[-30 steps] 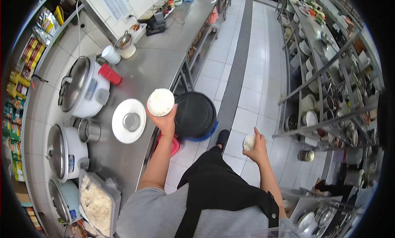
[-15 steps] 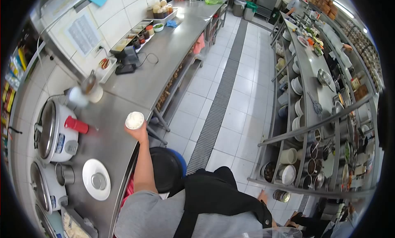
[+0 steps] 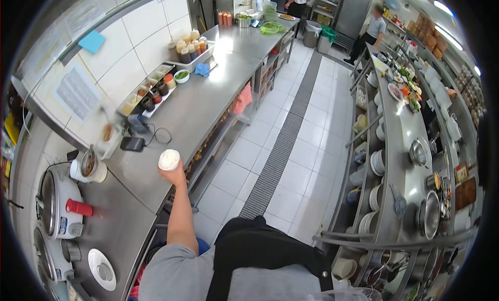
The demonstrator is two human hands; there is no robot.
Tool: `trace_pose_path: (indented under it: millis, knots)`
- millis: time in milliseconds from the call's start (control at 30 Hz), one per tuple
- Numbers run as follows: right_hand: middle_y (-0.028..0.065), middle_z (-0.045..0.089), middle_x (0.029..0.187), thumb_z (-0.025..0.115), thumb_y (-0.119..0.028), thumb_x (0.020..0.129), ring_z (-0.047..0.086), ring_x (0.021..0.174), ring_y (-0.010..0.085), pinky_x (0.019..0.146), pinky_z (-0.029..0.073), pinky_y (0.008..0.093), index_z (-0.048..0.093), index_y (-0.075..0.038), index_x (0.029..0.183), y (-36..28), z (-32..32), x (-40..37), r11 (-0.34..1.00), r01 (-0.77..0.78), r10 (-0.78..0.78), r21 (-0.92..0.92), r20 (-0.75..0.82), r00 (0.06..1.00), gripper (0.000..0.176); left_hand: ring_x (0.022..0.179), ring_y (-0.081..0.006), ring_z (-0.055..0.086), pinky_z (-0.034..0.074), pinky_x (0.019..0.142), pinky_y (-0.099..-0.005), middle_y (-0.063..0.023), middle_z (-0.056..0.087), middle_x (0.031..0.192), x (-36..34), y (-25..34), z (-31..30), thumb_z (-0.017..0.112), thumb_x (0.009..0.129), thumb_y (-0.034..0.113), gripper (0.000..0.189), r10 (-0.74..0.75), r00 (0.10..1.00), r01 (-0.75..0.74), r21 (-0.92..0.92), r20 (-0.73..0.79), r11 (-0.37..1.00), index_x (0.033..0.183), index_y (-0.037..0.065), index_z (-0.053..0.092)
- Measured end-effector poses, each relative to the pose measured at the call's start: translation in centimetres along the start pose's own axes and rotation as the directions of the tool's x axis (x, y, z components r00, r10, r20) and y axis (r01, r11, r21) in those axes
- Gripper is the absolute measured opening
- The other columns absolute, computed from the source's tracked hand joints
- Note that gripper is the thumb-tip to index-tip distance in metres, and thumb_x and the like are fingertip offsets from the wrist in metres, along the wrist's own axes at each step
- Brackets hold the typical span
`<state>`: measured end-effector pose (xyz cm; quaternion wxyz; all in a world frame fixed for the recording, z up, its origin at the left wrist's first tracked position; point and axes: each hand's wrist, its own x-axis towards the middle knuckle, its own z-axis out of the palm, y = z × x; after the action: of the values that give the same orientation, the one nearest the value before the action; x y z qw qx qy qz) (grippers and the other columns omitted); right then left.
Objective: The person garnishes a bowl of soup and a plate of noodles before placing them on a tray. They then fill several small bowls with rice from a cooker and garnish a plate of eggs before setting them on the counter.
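My left hand (image 3: pixel 175 174) is closed round a small white cup (image 3: pixel 162 167) heaped with what looks like white rice (image 3: pixel 169 158). The arm reaches forward, so the cup is held up near the front edge of the left steel counter (image 3: pixel 171 125). Ahead of it on that counter lie a black phone-like device (image 3: pixel 132 144) and a cable. Nearer my body, a white plate (image 3: pixel 94 264) carries a small round metal piece. A red-handled utensil (image 3: pixel 79 207) sticks out by a rice cooker (image 3: pixel 52 186). My right hand is out of view.
Sauce bottles (image 3: pixel 193 46) and a tray of condiments (image 3: pixel 148 95) line the left wall. A tiled aisle with a drain grate (image 3: pixel 280 150) runs ahead. Shelves of bowls and a long counter (image 3: pixel 410 127) stand on the right. Two people (image 3: pixel 371 33) are at the far end.
My view has moved forward along the aisle and lifted, showing more of the far end. The cup stays in my left hand. My right hand, glimpsed low on the right before, has left view.
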<state>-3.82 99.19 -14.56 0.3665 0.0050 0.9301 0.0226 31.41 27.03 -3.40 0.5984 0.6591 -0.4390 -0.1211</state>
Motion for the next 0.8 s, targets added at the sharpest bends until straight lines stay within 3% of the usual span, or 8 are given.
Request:
trace_pose_path:
  millis: [100, 200, 233, 367, 467, 533, 667, 800]
  knots:
    - [0.0236, 0.057, 0.136, 0.098, -0.048, 0.049, 0.057, 0.127, 0.0405, 0.107, 0.048, 0.0513, 0.034, -0.011, 0.153, -7.5, -6.2, 8.5, 0.978, 0.191, -0.199, -0.080, -0.107, 0.974, 0.128, 0.117, -0.0410, 0.058, 0.046, 0.103, -0.0530, -0.0231, 0.058, 0.128, -0.4, 2.0, 3.9, 0.098, 0.054, 0.030, 0.100, -0.012, 0.999, 0.009, 0.081, 0.040, 0.997, 0.134, -0.002, 0.046]
    - [0.0244, 0.056, 0.137, 0.098, -0.048, 0.051, 0.057, 0.127, 0.0409, 0.107, 0.048, 0.0495, 0.033, -0.009, 0.153, -22.8, -15.4, 11.5, 0.916, 0.365, -0.388, -0.168, -0.131, 0.913, 0.128, 0.119, -0.0408, 0.053, 0.043, 0.104, -0.0523, -0.0227, 0.055, 0.128, 0.0, 2.3, 8.8, 0.098, 0.053, 0.029, 0.099, 0.081, 0.994, -0.092, 0.159, 0.071, 0.983, 0.133, -0.002, 0.047]
    - [0.0252, 0.061, 0.133, 0.097, -0.046, 0.052, 0.058, 0.124, 0.0416, 0.108, 0.047, 0.0492, 0.031, 0.003, 0.152, -28.6, -18.4, 11.5, 0.842, 0.477, -0.518, -0.252, -0.131, 0.845, 0.128, 0.119, -0.0408, 0.051, 0.042, 0.104, -0.0520, -0.0228, 0.054, 0.128, 0.0, 2.5, 10.2, 0.098, 0.053, 0.029, 0.099, 0.106, 0.991, -0.119, 0.193, 0.078, 0.974, 0.133, -0.002, 0.047]
    - [0.0268, 0.058, 0.127, 0.096, -0.036, 0.052, 0.057, 0.118, 0.0448, 0.105, 0.047, 0.0533, 0.027, -0.004, 0.156, -50.4, -24.8, 12.5, 0.569, 0.782, -0.822, -0.254, -0.215, 0.528, 0.129, 0.122, -0.0413, 0.044, 0.038, 0.107, -0.0510, -0.0228, 0.049, 0.128, 0.5, 3.5, 16.7, 0.097, 0.054, 0.026, 0.098, 0.045, 0.994, -0.055, 0.100, 0.104, 0.993, 0.132, -0.002, 0.046]
    - [0.0271, 0.055, 0.128, 0.092, -0.031, 0.053, 0.055, 0.119, 0.0443, 0.105, 0.046, 0.0530, 0.027, -0.003, 0.156, -65.5, -28.3, 7.7, 0.354, 0.925, -0.916, -0.137, -0.253, 0.312, 0.126, 0.122, -0.0413, 0.046, 0.039, 0.107, -0.0511, -0.0226, 0.049, 0.127, 1.6, 5.1, 22.1, 0.097, 0.055, 0.023, 0.097, 0.102, 0.978, -0.119, 0.082, 0.181, 0.990, 0.132, -0.002, 0.044]
    - [0.0267, 0.053, 0.131, 0.091, -0.027, 0.052, 0.051, 0.122, 0.0454, 0.109, 0.043, 0.0525, 0.028, -0.007, 0.157, -74.2, -29.4, 5.2, 0.168, 0.980, -0.956, -0.106, -0.260, 0.136, 0.124, 0.125, -0.0413, 0.046, 0.039, 0.109, -0.0504, -0.0243, 0.048, 0.134, 2.2, 6.6, 26.7, 0.097, 0.056, 0.022, 0.111, 0.043, 0.977, -0.061, 0.081, 0.207, 0.995, 0.145, -0.003, 0.036]
    - [0.0269, 0.051, 0.131, 0.089, -0.025, 0.053, 0.051, 0.122, 0.0454, 0.111, 0.042, 0.0512, 0.028, -0.008, 0.158, -88.7, -32.2, -0.5, -0.079, 0.994, -0.992, -0.081, -0.093, -0.086, 0.122, 0.132, -0.0419, 0.043, 0.035, 0.114, -0.0496, -0.0260, 0.045, 0.146, 3.1, 9.8, 36.1, 0.098, 0.055, 0.025, 0.135, -0.034, 0.954, 0.009, 0.085, 0.298, 0.996, 0.158, -0.004, 0.016]
    - [0.0250, 0.050, 0.134, 0.090, -0.026, 0.053, 0.051, 0.123, 0.0435, 0.106, 0.046, 0.0534, 0.023, -0.013, 0.160, -101.0, -33.6, -0.7, -0.133, 0.974, -0.991, -0.184, 0.040, -0.128, 0.127, 0.135, -0.0419, 0.040, 0.029, 0.117, -0.0499, -0.0240, 0.045, 0.147, 4.1, 13.5, 45.3, 0.099, 0.055, 0.025, 0.139, -0.140, 0.941, 0.085, 0.185, 0.309, 0.979, 0.159, -0.004, 0.010]
